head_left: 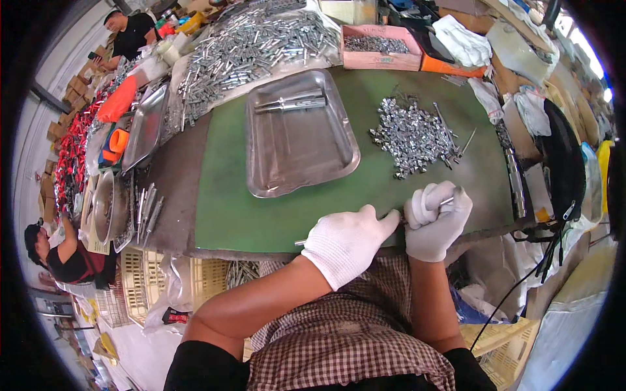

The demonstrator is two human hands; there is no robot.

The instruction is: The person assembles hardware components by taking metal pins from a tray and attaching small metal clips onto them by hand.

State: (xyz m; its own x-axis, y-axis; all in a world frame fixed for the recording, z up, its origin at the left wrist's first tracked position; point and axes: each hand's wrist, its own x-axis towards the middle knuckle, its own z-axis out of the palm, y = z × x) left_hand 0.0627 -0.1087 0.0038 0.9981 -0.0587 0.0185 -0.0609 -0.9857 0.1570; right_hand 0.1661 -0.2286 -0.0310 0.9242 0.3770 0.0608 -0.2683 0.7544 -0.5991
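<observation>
My left hand (349, 244), in a white knit glove, is closed round a slim metal rod (300, 243) whose end sticks out on the wrist side. My right hand (435, 225), gloved too, is curled round a thin metal piece, its bright tip (447, 201) showing between the fingers. Both hands almost meet at the near edge of the green mat (261, 229); whether the two pieces join is hidden. Beyond them lies a pile of small shiny metal parts (414, 137), with thin rods at its right side. A steel tray (303, 146) holds a few pen-like metal pieces (290, 103) at its far end.
A big heap of metal tubes (254, 49) spreads at the far left. At the back stands a pink box (381, 58) of small parts, beside white gloves (462, 40). Several metal tubes (149, 212) lie left of the mat. Two other people (130, 36) are at the left.
</observation>
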